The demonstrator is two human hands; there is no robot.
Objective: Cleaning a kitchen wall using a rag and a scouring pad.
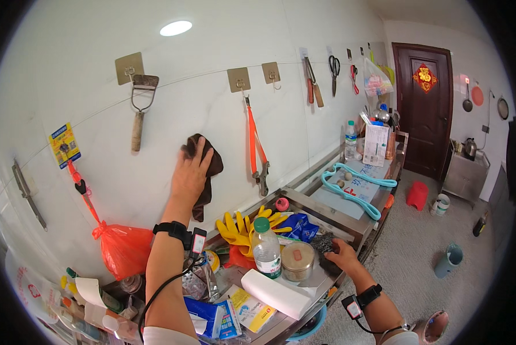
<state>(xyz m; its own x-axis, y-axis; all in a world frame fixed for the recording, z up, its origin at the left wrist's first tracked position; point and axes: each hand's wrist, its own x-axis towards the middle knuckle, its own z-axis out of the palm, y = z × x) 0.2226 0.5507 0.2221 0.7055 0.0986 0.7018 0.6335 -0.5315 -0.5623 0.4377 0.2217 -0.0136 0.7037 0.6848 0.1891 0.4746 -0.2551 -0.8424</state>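
Observation:
My left hand (pixel 192 172) presses a dark brown cloth (pixel 214 163) flat against the white wall, fingers spread over it. Part of the cloth hangs below the palm. At the metal counter's front edge, my right hand (pixel 344 257) touches a dark grey wiry bundle (pixel 324 243), perhaps steel wool; whether the fingers grip it cannot be made out. Left of that hand stand a round lidded container (pixel 298 261) and a clear plastic bottle (pixel 266 254) with a green cap. Yellow rubber gloves (pixel 236 230) lie behind the bottle.
Wall hooks carry a wooden-handled peeler (pixel 138 125), orange-strapped pliers (pixel 261 174), shears (pixel 313 86) and an orange plastic bag (pixel 122 248). A white paper packet (pixel 276 293) lies on the counter. Turquoise straps (pixel 353 194) lie farther right. A red stool (pixel 417 195) and bucket (pixel 449 260) stand on the floor.

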